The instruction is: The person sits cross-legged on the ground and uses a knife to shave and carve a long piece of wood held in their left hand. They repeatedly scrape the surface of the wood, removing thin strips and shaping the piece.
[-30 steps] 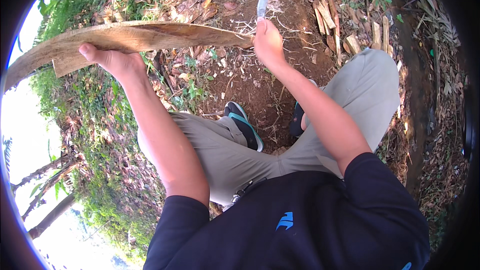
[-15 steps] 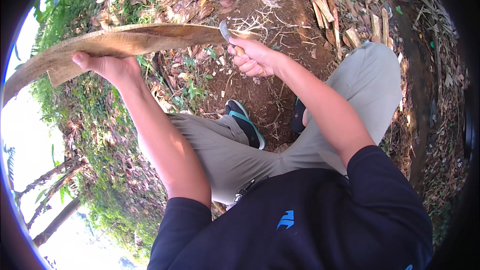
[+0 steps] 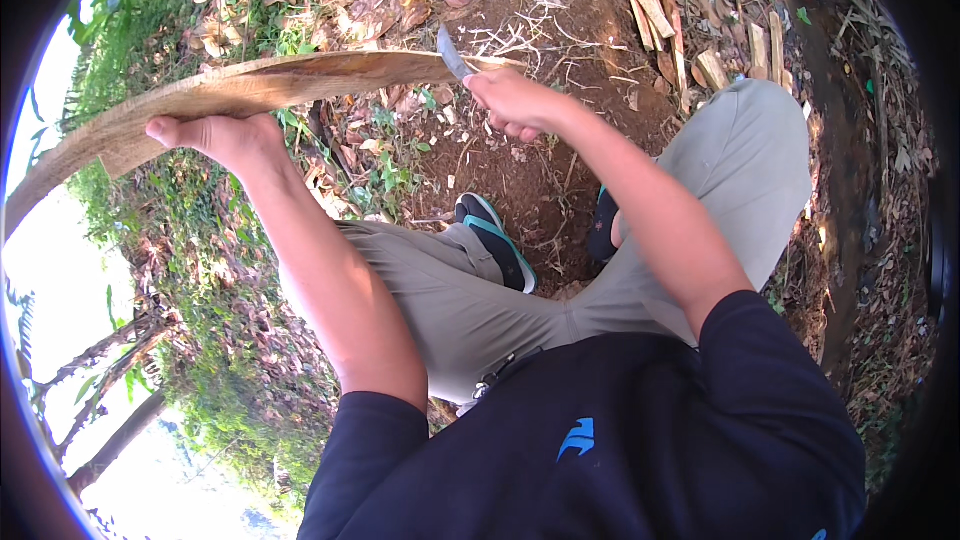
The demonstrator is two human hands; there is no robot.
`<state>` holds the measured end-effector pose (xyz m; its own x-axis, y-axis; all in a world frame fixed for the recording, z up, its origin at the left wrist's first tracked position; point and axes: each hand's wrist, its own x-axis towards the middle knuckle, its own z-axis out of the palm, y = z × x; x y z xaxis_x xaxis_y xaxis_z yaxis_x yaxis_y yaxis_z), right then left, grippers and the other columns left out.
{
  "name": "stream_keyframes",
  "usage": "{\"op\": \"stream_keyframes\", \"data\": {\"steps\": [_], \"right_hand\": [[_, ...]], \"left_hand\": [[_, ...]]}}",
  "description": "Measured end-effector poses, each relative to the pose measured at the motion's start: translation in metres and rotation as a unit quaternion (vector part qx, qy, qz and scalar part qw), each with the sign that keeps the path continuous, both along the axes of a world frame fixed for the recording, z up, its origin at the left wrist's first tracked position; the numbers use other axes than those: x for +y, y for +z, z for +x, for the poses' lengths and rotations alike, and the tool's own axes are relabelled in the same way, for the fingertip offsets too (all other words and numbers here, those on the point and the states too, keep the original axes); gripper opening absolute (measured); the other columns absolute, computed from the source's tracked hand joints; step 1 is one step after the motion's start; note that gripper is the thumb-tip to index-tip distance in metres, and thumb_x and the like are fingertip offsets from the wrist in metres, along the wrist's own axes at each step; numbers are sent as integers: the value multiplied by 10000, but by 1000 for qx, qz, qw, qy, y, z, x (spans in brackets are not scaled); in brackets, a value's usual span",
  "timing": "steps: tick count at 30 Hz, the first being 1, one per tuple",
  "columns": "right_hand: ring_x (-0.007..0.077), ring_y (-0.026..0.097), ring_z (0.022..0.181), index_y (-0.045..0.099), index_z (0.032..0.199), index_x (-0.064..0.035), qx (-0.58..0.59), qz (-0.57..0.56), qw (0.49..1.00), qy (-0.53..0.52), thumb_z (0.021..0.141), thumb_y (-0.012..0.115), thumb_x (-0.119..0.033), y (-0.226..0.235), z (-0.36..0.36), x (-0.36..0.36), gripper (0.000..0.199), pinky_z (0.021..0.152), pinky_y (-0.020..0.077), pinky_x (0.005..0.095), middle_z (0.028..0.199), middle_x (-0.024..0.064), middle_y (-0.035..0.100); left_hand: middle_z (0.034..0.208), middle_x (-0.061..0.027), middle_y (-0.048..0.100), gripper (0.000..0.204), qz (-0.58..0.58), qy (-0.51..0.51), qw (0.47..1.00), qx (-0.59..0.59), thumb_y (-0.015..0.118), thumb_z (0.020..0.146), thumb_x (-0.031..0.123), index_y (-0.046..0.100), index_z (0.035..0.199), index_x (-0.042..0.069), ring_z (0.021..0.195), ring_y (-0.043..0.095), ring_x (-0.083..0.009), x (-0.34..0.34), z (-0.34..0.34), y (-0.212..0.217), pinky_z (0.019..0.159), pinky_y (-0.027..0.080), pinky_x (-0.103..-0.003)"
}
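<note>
A long, thin wooden plank (image 3: 310, 77) stretches from the left rim to the middle of the head view. Its narrow right end tapers to a pale tip. My left hand (image 3: 222, 138) grips it from the near side, thumb along the face, the other fingers mostly hidden behind the wood. My right hand (image 3: 518, 105) is closed round the handle of a small curved knife (image 3: 452, 52). The blade points up and away, crossing the plank's tapered end; whether its edge touches the wood I cannot tell. The handle is hidden inside my fist.
Below the plank's tip, pale shavings (image 3: 500, 40) lie on brown soil. Split wood pieces (image 3: 655, 15) lie at the far right, beside dry leaves. My bent knee (image 3: 755, 130) rises at the right, and my shoe (image 3: 495, 240) stands between the legs. Green plants grow along the left.
My right hand has turned and moved slightly right, covering the knife's wooden handle. The blade now stands higher over the plank's end. The plank's left part has dipped a little.
</note>
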<state>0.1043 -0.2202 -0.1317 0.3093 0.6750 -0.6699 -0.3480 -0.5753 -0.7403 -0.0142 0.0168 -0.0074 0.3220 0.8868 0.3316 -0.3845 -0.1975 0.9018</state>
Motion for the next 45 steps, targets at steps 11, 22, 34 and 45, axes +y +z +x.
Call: {"op": "stream_keyframes", "data": {"steps": [11, 22, 34, 45], "right_hand": [[15, 248, 352, 397, 858, -126, 249, 129, 956, -86, 1034, 343, -398, -2, 4, -5, 329, 271, 229, 204, 564, -70, 337], [92, 348, 375, 424, 928, -71, -33, 34, 984, -171, 1036, 329, -347, 0, -23, 7, 311, 293, 283, 261, 633, 26, 449], [-12, 269, 358, 411, 843, -139, 406, 212, 887, -54, 1048, 310, -385, -1, 17, -12, 336, 269, 234, 164, 532, -96, 311], [106, 351, 378, 411, 881, -87, -125, -13, 992, 2, 1034, 313, -395, -3, -19, 4, 358, 322, 297, 253, 584, 7, 426]], "left_hand": [[1479, -176, 244, 1231, -12, -7, 1000, 28, 492, 671, 907, 102, 1518, 103, 1413, 247, -332, -5, 7, 8, 1185, 217, -493], [1510, -168, 202, 1263, -6, -4, 1000, 25, 495, 640, 925, 96, 1521, 113, 1427, 216, -331, 0, 2, 3, 1193, 191, -510], [1496, -177, 204, 1252, -9, -11, 999, 37, 485, 647, 925, 82, 1521, 125, 1425, 213, -336, -8, 5, 9, 1182, 204, -534], [1464, -176, 240, 1275, -12, -25, 1000, 12, 565, 614, 904, 108, 1514, 125, 1406, 246, -341, -1, 4, 4, 1165, 244, -529]]}}
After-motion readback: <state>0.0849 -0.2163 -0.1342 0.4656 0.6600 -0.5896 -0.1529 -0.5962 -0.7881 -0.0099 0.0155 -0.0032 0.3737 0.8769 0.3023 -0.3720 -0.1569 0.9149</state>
